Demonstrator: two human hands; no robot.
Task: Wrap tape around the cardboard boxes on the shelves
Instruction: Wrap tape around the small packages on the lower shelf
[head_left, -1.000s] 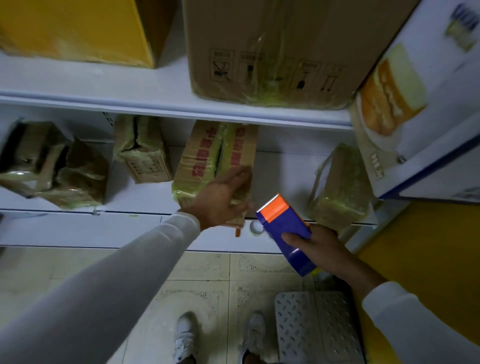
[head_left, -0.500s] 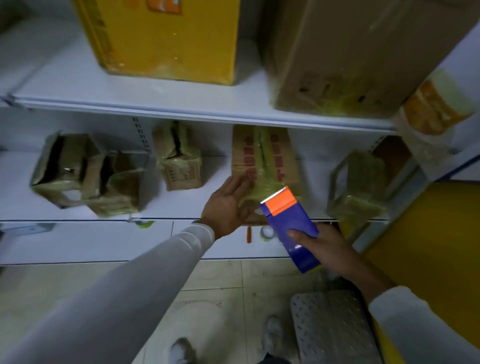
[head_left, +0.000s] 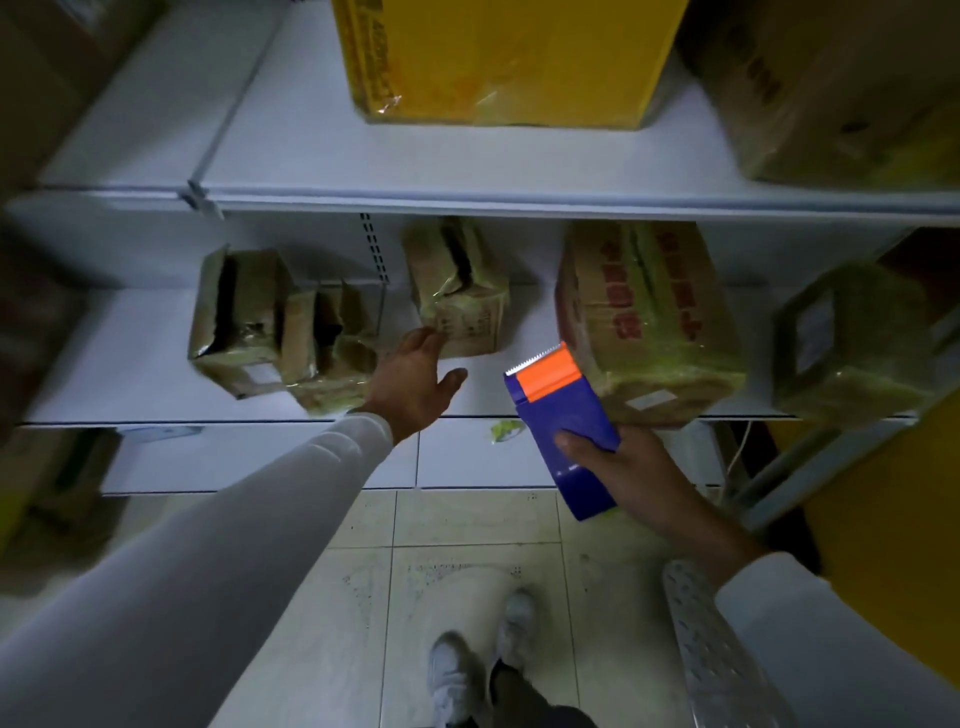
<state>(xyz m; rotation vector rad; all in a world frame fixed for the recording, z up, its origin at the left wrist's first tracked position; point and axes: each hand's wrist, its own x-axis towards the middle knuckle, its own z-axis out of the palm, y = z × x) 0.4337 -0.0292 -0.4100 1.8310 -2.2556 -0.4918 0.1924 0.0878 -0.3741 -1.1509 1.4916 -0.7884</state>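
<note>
While the right hand (head_left: 631, 470) grips the tape dispenser (head_left: 563, 423) off to the right, the small box (head_left: 460, 291) on the lower shelf (head_left: 145, 358) stands just beyond the nearer, open left hand (head_left: 415, 382)

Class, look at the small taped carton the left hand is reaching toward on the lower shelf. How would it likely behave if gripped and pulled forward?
The small taped carton looks crumpled with a split top, so it would probably flex under the left hand. Its glossy tape wrap may feel slick. Being small, it likely slides easily on the smooth white shelf.
</note>
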